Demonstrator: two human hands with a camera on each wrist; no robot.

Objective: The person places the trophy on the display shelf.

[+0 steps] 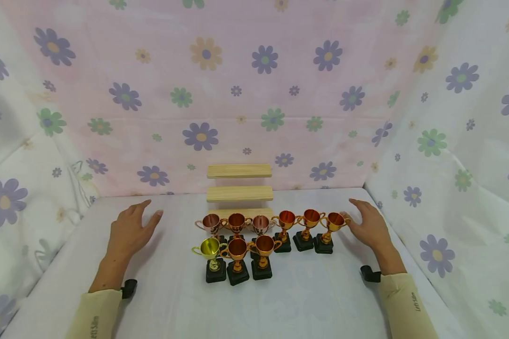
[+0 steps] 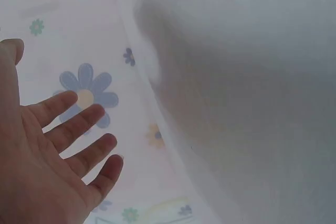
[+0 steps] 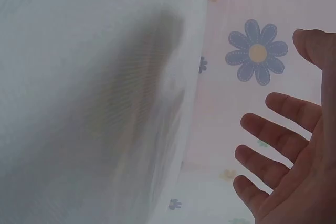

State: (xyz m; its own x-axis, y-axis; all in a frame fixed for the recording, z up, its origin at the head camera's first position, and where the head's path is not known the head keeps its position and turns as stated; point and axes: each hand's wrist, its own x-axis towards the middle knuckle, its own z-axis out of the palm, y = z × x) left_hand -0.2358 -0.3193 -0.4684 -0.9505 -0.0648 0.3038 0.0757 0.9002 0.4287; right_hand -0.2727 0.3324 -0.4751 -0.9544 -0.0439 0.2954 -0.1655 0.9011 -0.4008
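Mid-bench, between the hands: nine small two-handled trophy cups [image 1: 237,249], standing upright on the white-covered bench [image 1: 322,301] in two rows, six behind, three in front. Left hand [image 1: 129,230] off to the left, well apart from the group; fingers spread, thumb held away from them, released. Right hand [image 1: 370,227] at the other end, also released, fingers parted; its thumb overlaps the handle of the rightmost orange-bronze trophy [image 1: 334,222] in the head view, though whether they touch cannot be told. Nearest cup to the left hand's side: a yellow-gold trophy [image 1: 210,248], left end of the front row, two copper-orange ones just beside it. Back row runs from pinkish rose-copper at the left to brighter orange-bronze at the right. All glossy, metallic-looking; flared bowls, looped ear handles, knobbed stems, squarish black bases with stepped edges. Behind the left part of the back row, a stepped rack [image 1: 239,193] of pale wood, three flat slats one above another, straight grain showing. Cloth backdrop [image 1: 237,117] pinkish, printed with purple, green and tan daisies; white side drapes [image 1: 483,188] carry the same print, softly creased. Cream sleeves [image 1: 97,306] with dark lettering; a black wrist camera [image 1: 129,288] on each arm.
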